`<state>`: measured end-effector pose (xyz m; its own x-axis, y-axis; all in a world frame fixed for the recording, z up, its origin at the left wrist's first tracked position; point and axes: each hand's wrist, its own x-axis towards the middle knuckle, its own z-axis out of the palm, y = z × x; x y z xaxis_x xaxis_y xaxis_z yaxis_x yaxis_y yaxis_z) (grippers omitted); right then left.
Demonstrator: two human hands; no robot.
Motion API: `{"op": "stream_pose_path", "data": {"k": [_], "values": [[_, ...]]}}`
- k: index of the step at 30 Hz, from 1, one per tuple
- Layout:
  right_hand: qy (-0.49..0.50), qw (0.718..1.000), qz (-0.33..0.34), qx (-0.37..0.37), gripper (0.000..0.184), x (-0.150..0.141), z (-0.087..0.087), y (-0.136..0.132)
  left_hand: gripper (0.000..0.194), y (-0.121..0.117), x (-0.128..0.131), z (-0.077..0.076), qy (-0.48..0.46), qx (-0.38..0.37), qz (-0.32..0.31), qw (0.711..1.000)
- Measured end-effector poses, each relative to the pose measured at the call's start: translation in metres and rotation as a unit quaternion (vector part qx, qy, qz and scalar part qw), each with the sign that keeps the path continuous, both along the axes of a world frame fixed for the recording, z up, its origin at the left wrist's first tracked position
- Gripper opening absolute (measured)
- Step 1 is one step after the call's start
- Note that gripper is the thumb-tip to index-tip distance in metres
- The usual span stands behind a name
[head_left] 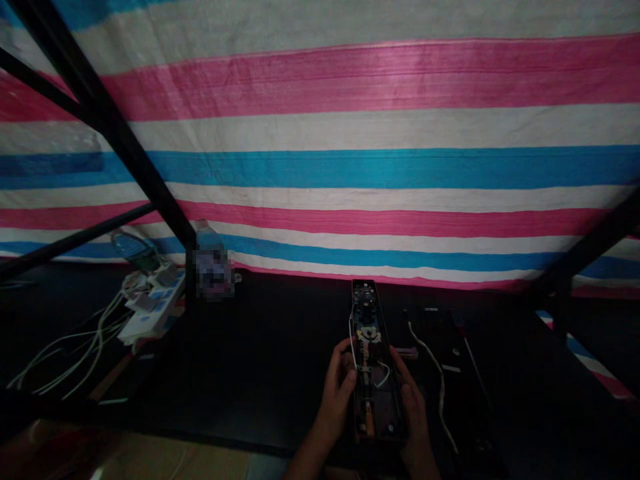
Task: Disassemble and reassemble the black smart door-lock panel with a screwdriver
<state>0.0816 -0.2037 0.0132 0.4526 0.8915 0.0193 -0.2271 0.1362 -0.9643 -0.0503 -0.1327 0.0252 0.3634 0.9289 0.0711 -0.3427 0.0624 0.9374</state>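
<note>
Between my two hands is a long, narrow electronic device [368, 373] with its housing opened. A circuit board, a round part and white wires show inside. My left hand [339, 383] grips its left edge, the thumb near the rim. On the right edge lie the fingers of my right hand [411, 393], wrapped along the side. The device is held above the black table [240, 373], its far end pointing away from me. Just behind my right fingers lies a small pinkish object [407, 353], too dark to name.
Right of the device are a pale cable [439, 373], a thin-shafted tool like a screwdriver [470, 350] and small loose pieces. A white power strip [153, 310] with tangled cables and bottles [135, 250] stand at left. Black frame bars [120, 153] slant before a striped sheet [380, 167].
</note>
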Motion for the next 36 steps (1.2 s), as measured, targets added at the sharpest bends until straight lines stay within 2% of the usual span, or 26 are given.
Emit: {"op": "stream_pose_path", "data": {"k": [5, 9, 16, 21, 27, 32, 36], "values": [[-0.049, 0.998, -0.034, -0.019, 0.053, 0.011, -0.017, 0.006, 0.059, 0.003, 0.002, 0.004, -0.009, -0.03, -0.011, 0.999], [-0.025, 0.999, 0.006, -0.041, 0.051, 0.016, -0.029, 0.01, 0.056, 0.004, 0.002, 0.003, -0.014, -0.038, -0.016, 0.999], [-0.009, 0.998, -0.028, -0.049, 0.054, 0.002, -0.019, 0.011, 0.059, 0.006, 0.002, 0.0, 0.012, -0.041, -0.013, 0.999], [0.008, 0.998, -0.023, -0.056, 0.065, 0.004, -0.024, 0.014, 0.05, 0.006, 0.003, -0.001, 0.056, -0.032, 0.006, 0.998], [-0.01, 0.999, -0.02, -0.033, 0.058, 0.002, -0.023, 0.012, 0.053, 0.006, 0.005, 0.0, 0.053, -0.032, -0.003, 0.998], [0.009, 0.999, -0.022, -0.039, 0.062, -0.001, -0.015, 0.01, 0.053, 0.005, 0.006, 0.002, 0.106, -0.011, 0.009, 0.994], [-0.009, 0.998, -0.03, -0.05, 0.061, 0.0, -0.017, 0.012, 0.054, 0.005, 0.006, 0.001, 0.126, 0.006, 0.019, 0.992]]}}
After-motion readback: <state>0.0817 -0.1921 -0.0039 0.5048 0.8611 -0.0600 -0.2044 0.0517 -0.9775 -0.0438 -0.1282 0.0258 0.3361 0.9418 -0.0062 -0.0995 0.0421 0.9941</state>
